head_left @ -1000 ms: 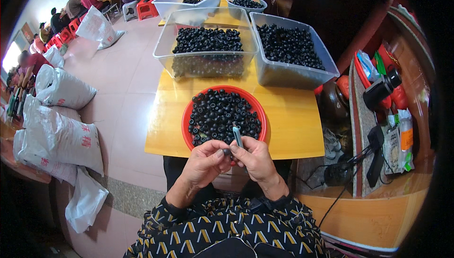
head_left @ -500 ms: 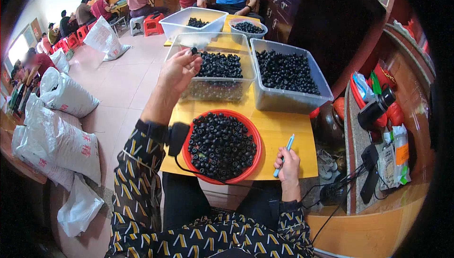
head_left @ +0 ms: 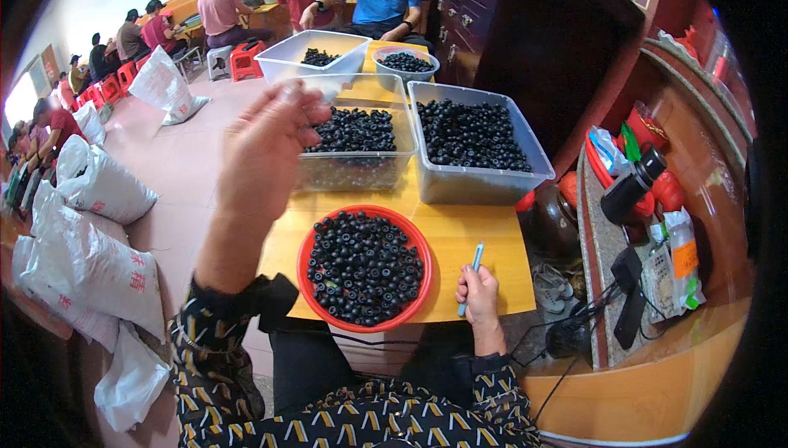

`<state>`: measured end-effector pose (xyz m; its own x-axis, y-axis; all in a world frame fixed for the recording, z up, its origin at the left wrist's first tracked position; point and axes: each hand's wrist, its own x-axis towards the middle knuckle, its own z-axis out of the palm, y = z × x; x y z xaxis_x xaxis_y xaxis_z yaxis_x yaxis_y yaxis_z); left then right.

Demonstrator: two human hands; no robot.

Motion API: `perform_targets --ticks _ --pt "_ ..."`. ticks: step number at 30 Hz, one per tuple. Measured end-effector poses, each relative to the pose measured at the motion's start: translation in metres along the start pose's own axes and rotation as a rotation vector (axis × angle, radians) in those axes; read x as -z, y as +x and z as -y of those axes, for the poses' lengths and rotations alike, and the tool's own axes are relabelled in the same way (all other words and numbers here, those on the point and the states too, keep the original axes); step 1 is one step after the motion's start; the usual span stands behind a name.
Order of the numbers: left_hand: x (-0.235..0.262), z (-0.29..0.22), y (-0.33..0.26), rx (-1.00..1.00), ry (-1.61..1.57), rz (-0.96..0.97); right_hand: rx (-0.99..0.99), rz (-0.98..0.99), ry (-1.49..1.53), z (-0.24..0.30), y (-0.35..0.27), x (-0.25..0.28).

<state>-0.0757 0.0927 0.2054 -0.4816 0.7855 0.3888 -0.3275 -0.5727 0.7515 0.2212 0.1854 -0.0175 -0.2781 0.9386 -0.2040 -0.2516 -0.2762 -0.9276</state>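
My left hand (head_left: 279, 132) is raised high in front of the bin at the left, its fingers bent together and blurred; I cannot make out what is in them. A slim light-blue pen-like tool (head_left: 471, 285) is gripped upright in my right hand (head_left: 478, 292), over the table's right front. Between the hands, a round red tray (head_left: 426, 263) holds many small black ring-shaped pieces (head_left: 361, 267) with holes through their middles.
Behind the tray stand two clear plastic bins (head_left: 484, 188) (head_left: 353, 173) of black pieces; a white bin (head_left: 275, 70) and a bowl (head_left: 410, 76) are farther back. Someone in a blue shirt (head_left: 382, 1) sits opposite. White sacks (head_left: 115, 272) lie at left; cables and a black bottle (head_left: 632, 185) are at right.
My left hand has risen closer to the camera; the black piece seen at its fingertips no longer shows. My right hand keeps hold of the pen-like tool. The whole view has shifted slightly.
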Motion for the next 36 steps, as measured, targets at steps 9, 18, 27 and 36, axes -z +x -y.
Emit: perform_targets --ticks 9,18,27,36 --pt "0.01 0.004 -0.079 -0.136 -0.162 0.42 -0.012 0.057 -0.135 -0.003 0.009 0.0" --pt "0.027 0.054 -0.11 -0.082 -0.125 0.237 0.003 0.014 -0.067 -0.006 0.01 -0.002" --pt "0.009 0.092 -0.103 -0.022 -0.061 0.235 0.018 0.006 -0.074 -0.001 0.01 -0.005" --pt "0.02 0.077 -0.073 -0.221 0.15 0.169 -0.001 -0.007 -0.142 -0.003 0.008 -0.01"
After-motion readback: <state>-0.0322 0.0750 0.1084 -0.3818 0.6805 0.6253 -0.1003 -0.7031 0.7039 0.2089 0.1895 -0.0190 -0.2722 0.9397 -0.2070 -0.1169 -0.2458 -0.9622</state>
